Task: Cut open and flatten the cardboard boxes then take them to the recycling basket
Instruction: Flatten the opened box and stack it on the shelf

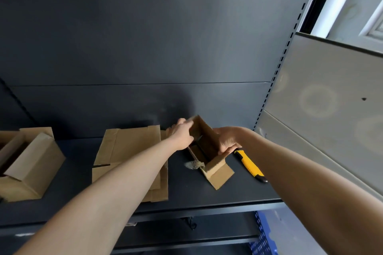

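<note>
1. Dark metal shelf point(186, 190) is stretching out ahead of us, and we're wrestling the small box point(205, 136) standing between our two sets of fingers.
2. Our left hand point(182, 135) is gripping its far panel, fingers curled over the top edge.
3. Our right hand point(227, 140) is clamping the tall side wall, thumb pressing outside.
4. We're seeing the yellow knife point(249, 166) lying just beside that thumb.
5. Flattened cardboard point(128, 151) is lying just behind our left wrist, with an open box point(31, 167) sitting well out beyond it.
</note>
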A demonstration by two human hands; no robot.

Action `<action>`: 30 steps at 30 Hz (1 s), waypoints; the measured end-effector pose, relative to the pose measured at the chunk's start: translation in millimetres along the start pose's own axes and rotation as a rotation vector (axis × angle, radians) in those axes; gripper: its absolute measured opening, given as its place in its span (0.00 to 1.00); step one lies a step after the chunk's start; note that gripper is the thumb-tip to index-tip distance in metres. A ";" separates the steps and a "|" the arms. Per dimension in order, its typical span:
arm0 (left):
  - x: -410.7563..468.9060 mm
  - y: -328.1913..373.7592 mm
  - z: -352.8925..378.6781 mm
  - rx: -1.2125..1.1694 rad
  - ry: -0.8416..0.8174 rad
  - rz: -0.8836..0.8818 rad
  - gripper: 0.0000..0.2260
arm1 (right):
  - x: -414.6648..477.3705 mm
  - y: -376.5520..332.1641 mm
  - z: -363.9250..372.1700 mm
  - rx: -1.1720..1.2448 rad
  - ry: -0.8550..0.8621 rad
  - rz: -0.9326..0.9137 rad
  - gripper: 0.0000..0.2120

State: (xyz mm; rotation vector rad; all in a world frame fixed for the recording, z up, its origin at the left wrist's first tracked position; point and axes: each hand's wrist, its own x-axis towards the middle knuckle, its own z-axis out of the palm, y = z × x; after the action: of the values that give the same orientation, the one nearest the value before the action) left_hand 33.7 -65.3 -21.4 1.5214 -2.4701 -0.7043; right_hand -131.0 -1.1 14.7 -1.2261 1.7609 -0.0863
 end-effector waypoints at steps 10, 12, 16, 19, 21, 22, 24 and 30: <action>8.7 -2.5 -8.4 -0.808 -0.047 -0.447 0.15 | 1.8 4.6 10.5 0.088 -0.104 -0.021 0.47; 5.5 1.5 -6.8 -0.953 -0.029 -0.480 0.12 | 4.0 3.3 13.9 0.152 -0.205 -0.016 0.50; -3.6 8.5 -9.8 -1.312 -0.131 -0.503 0.16 | 5.3 0.8 19.0 0.214 -0.278 0.004 0.52; -9.6 11.6 -9.8 -1.150 -0.227 -0.423 0.15 | 6.4 1.0 21.1 0.300 -0.289 0.004 0.48; -8.8 7.7 -6.4 -1.064 -0.123 -0.418 0.13 | 6.8 0.4 18.4 0.333 -0.257 0.002 0.40; -6.1 3.8 -5.5 -1.040 -0.072 -0.426 0.14 | 6.7 -0.2 15.5 0.348 -0.192 -0.007 0.35; -3.8 -3.8 -10.0 -0.981 0.010 -0.428 0.14 | 6.7 -1.7 8.9 0.371 0.039 -0.015 0.27; -3.3 -25.0 -39.1 -1.019 0.143 -0.366 0.12 | 30.1 5.0 -2.9 0.483 0.279 -0.035 0.38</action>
State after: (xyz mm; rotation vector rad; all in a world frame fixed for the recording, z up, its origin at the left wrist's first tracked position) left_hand 69.7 -83.9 1.6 1.4557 -1.3015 -1.5175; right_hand -137.8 -22.7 -6.0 -0.9189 1.8108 -0.6912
